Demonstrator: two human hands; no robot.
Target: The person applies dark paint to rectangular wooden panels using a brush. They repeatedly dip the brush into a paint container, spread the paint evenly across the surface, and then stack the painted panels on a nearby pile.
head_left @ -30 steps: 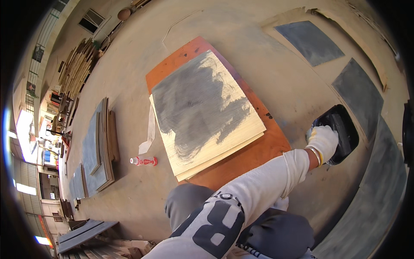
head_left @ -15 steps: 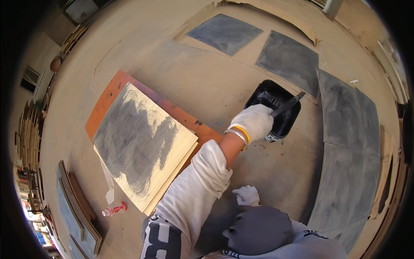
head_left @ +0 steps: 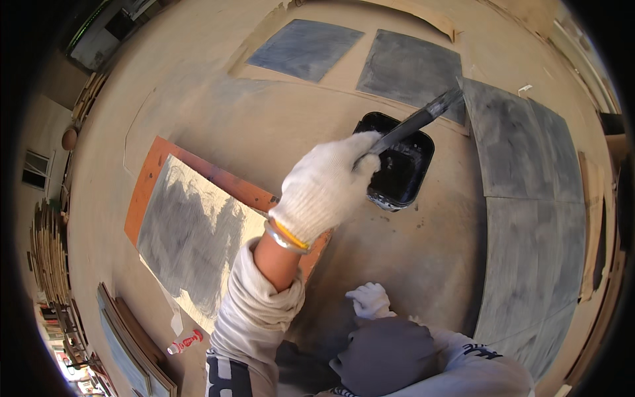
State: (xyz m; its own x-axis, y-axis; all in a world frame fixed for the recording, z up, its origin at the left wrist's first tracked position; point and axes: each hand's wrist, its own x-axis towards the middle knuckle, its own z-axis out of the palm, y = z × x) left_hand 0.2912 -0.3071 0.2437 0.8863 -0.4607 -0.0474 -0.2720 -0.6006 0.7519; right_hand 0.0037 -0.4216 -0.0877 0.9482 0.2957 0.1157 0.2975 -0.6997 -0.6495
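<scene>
My left hand point(head_left: 327, 182), in a white knit glove, is closed round a black-coated paintbrush point(head_left: 415, 124). The brush slants up to the right, its bristle end past the far right rim of a square black paint tray point(head_left: 427, 162). Dark, wet-looking paint lies inside the tray. Left of my forearm, a pale wooden board point(head_left: 192, 238) is partly coated dark grey, its bare wood showing along the edges. My right hand point(head_left: 370, 300), also gloved, holds nothing and has one finger stretched out beside a dark grey rounded shape point(head_left: 387, 354).
An orange board point(head_left: 144, 198) lies beneath the pale one. Dark grey panels point(head_left: 413, 66) are spread along the far side, and more point(head_left: 529, 251) line the right. A red-and-white bottle point(head_left: 186, 342) lies near leaning boards point(head_left: 126, 344) at lower left.
My left hand has lifted from the tray and come back leftward with the brush, and looks larger. The view has shifted somewhat. My right hand stays by the grey shape.
</scene>
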